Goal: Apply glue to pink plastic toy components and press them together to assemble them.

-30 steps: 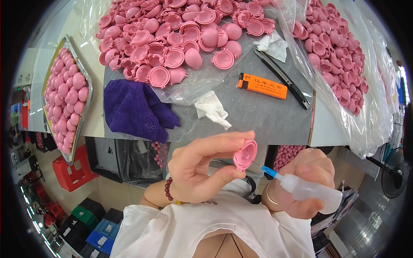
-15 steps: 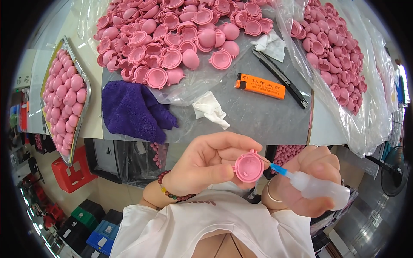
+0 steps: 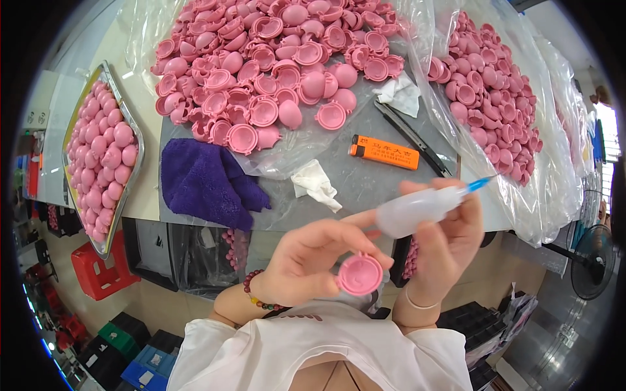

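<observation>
My left hand pinches a round pink plastic half-shell by its edge, hollow side facing up. To its right, my raised right hand holds a translucent white squeeze bottle with a blue needle tip. The bottle lies nearly level, its tip aimed right, away from the shell. Beyond my hands, a pile of pink half-shells covers the back of the grey mat. A crumpled white tissue rests on the mat near my left hand.
An orange lighter and a black utility knife lie right of centre, by another tissue. At left are a purple cloth and a metal-rimmed tray of pink balls. More shells fill a clear bag at right.
My right hand has lifted the bottle away from the shell and turned its tip from left to right. My left hand, still holding the shell, has shifted slightly down and left.
</observation>
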`<action>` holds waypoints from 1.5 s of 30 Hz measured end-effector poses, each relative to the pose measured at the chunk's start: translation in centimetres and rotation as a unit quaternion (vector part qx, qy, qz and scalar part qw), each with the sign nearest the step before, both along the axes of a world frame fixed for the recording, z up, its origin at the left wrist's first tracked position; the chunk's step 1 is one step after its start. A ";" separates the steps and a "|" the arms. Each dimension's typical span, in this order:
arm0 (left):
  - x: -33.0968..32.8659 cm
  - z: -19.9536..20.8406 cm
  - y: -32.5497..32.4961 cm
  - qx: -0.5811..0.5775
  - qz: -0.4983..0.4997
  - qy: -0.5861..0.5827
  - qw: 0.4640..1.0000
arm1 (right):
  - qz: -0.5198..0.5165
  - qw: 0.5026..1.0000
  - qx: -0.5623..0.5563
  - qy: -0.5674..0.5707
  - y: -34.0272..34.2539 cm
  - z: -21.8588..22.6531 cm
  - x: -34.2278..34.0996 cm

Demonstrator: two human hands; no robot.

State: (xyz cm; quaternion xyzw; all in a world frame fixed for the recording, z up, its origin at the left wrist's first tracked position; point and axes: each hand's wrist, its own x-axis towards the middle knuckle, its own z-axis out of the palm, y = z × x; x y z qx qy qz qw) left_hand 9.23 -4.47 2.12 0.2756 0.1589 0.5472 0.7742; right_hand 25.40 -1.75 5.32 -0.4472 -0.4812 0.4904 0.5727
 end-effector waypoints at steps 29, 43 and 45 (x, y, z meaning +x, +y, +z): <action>12.2 -8.4 -4.5 -0.046 -0.313 0.065 0.946 | -0.315 0.927 -0.196 0.055 -12.5 -10.6 15.1; 16.0 -13.1 -4.8 -0.110 -0.326 0.140 0.928 | -0.298 0.931 -0.170 -0.125 -11.0 -19.0 16.8; 15.9 -13.0 -4.8 -0.115 -0.325 0.141 0.928 | -0.285 0.932 -0.163 -0.156 -11.0 -18.9 16.9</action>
